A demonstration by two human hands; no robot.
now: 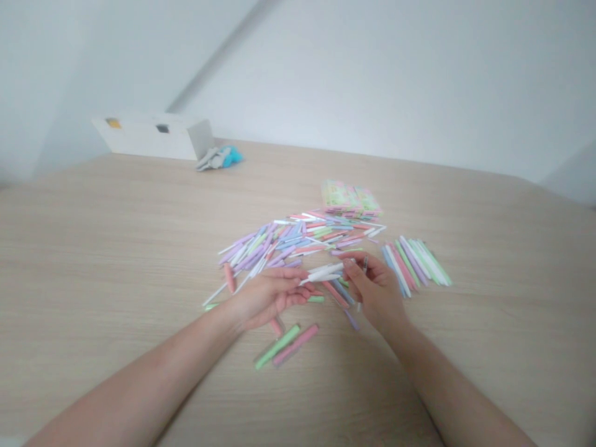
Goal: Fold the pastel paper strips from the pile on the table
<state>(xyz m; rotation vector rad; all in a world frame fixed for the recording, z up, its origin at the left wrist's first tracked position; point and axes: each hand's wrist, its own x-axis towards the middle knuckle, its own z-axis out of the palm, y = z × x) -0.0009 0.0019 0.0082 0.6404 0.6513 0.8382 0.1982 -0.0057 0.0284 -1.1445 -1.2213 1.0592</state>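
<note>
Clock ref: centre of work area; 12 = far edge of surface. Surface (93, 248) is pale oak-grain laminate. Items L to R:

- 10 o'c, far edge: long white rectangular box (153, 136) w/ 2 small openings. Crumpled grey-and-turquoise item (218, 158) touches its R end; blurred, type n/d.
- 9 to 12 o'c: loose heap of slim pastel lilac, white, pink and green sticks (279, 245), randomly crossed.
- 8 o'c: left hand (270, 298), fingers extended, loosely spread, pointing R. Not gripping; contact w/ white sticks cannot be told.
- 6 o'c: thicker green stick (278, 346) and pink stick (296, 344) lie side by side, just below hands.
- Centre: 2 slim white sticks (323, 272) held at R end, between hands.
- 4 o'c: right hand (377, 295), thumb and fingers pinched on white sticks.
- 1 o'c: stacked flat green-and-pink packets (349, 198), just beyond heap.
- 3 o'c: neat fan of pastel sticks (414, 267), just R of right hand.
</note>
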